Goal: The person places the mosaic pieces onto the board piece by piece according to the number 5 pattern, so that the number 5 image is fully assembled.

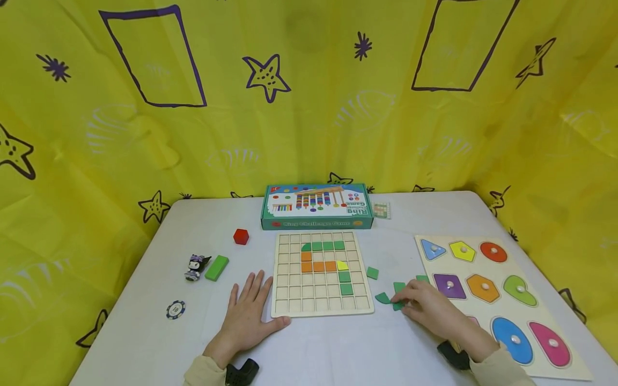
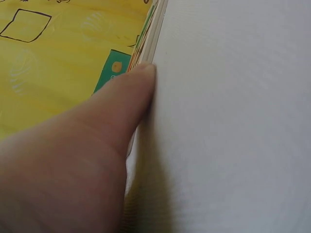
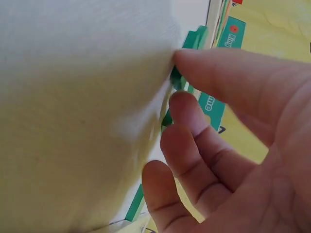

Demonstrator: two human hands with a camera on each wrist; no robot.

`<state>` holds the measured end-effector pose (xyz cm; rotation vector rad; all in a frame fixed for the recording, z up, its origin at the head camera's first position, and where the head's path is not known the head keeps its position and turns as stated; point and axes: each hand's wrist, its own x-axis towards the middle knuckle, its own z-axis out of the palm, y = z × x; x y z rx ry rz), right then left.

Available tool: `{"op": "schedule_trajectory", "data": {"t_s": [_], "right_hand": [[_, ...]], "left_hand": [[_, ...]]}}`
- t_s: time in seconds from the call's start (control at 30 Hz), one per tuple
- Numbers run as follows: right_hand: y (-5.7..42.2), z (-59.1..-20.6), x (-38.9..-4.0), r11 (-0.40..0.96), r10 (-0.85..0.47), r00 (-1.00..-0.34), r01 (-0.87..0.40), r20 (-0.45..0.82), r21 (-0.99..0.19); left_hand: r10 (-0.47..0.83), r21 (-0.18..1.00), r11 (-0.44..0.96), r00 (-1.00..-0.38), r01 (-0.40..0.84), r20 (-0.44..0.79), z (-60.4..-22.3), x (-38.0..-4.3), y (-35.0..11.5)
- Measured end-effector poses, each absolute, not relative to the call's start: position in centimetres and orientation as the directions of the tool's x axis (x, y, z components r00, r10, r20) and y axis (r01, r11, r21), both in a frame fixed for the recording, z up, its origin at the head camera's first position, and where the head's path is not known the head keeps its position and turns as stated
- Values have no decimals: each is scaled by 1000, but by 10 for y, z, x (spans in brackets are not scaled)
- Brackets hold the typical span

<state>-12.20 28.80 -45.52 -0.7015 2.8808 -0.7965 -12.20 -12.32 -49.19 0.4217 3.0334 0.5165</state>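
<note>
A square wooden grid board point(image 1: 295, 296) lies mid-table, with green point(image 1: 328, 246), orange point(image 1: 318, 266) and yellow point(image 1: 342, 265) pieces set in its cells. Spread flat on the cloth, my left hand point(image 1: 248, 313) rests by the board's near left corner, its thumb point(image 2: 141, 77) along the near edge. To the board's right, my right hand point(image 1: 432, 311) pinches a small green tile point(image 3: 177, 80) between thumb and fingertip, low over the table. Around those fingers lie a green quarter-round piece point(image 1: 383, 298) and several green squares, one point(image 1: 372, 273) nearer the board.
A puzzle board with knobbed shapes point(image 1: 425, 241) lies on the right, partly under my right forearm. Behind the grid stands a game box point(image 1: 316, 222), a small card point(image 1: 382, 210) beside it. Leftward are a red block point(image 1: 241, 236), green block point(image 1: 216, 268), figurine point(image 1: 195, 267) and chip point(image 1: 176, 310).
</note>
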Motion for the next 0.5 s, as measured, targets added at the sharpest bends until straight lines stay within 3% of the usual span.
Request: {"op": "schedule_trajectory", "data": {"t_s": [0.13,0.37,0.5], "right_hand": [[288,-454,-120,745,-426,-902,-390,64,-542],[279,-456,-118,846,-235,-972,-200,-9,-494],[280,-456,-117,854,-260,-966,-227,-6,-469]], "left_hand": [[273,331,906,-962,263,17,-491,-122,-123],[272,323,909,-962,264,20,-492,-122,-122],[273,322,909,-962,264,19,-491,-122,-122]]}}
